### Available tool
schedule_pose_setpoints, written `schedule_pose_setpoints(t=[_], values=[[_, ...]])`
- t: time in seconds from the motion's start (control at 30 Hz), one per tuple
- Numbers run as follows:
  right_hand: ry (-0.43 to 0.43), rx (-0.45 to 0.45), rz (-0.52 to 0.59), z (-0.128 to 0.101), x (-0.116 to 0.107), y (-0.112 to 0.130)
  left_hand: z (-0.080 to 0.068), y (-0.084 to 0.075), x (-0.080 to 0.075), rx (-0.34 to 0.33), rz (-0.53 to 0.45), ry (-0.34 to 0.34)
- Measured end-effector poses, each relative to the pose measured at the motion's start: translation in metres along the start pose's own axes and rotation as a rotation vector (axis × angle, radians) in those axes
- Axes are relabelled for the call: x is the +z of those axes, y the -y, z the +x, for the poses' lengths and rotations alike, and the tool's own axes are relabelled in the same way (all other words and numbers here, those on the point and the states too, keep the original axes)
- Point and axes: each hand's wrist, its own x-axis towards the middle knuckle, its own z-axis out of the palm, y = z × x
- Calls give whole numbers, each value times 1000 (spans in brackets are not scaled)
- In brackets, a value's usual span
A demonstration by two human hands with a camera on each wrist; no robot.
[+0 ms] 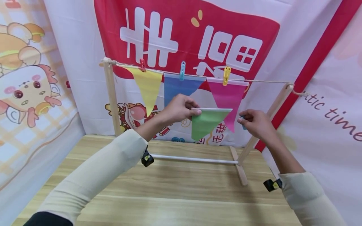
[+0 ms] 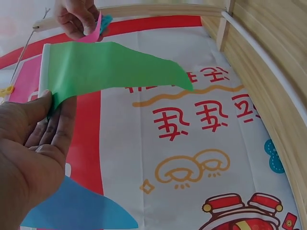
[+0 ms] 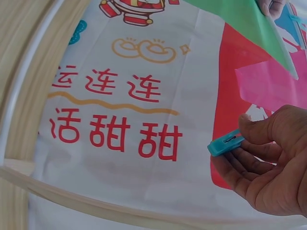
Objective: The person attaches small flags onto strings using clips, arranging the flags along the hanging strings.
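A: What is the left hand (image 1: pixel 178 110) doing?

B: It is pinching the green flag (image 1: pixel 206 121) by the left end of its white top edge, thumb on one side and fingers on the other. The flag is hanging in the air in front of the rack, point downward, below the string (image 1: pixel 263 81) and partly overlapping the pink flag (image 1: pixel 227 97) behind it.

A: And the right hand (image 1: pixel 255 124)?

B: It is gripping a teal clothespin (image 3: pixel 225 143), fingers curled round it with only the tip sticking out past the thumb. In the head view the pin is almost hidden inside the hand. The hand is hovering just right of the green flag, not touching it.

A: What is hanging on the line?

B: Three flags are hanging side by side: a yellow flag (image 1: pixel 148 86) under a red clip (image 1: pixel 142 65), a blue flag (image 1: pixel 179 86) under a light blue clip (image 1: pixel 182 70), and the pink one under a yellow clip (image 1: pixel 226 75). The string is running between the two posts of a wooden rack (image 1: pixel 111 97), which is standing on a wooden table (image 1: pixel 175 194). The stretch of string right of the pink flag is lying bare
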Motion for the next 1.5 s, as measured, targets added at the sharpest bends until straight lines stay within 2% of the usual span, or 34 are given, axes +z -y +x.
schedule_pose_setpoints(t=[0.4, 0.63, 0.93, 1.3, 1.5], values=[[-79, -9, -2, -1, -19, 5, 7, -9, 6, 43, -79, -4], [-185, -45, 22, -5, -31, 13, 14, -16, 13, 64, -96, 14], [-281, -78, 43, -6, -46, 22, 22, -28, 15, 106, -126, -3], [-385, -152, 66, -7, -61, 31, 25, -39, 16, 89, -110, -19], [-414, -155, 76, -8, -70, 37, 28, -44, 20, 60, -98, -27]])
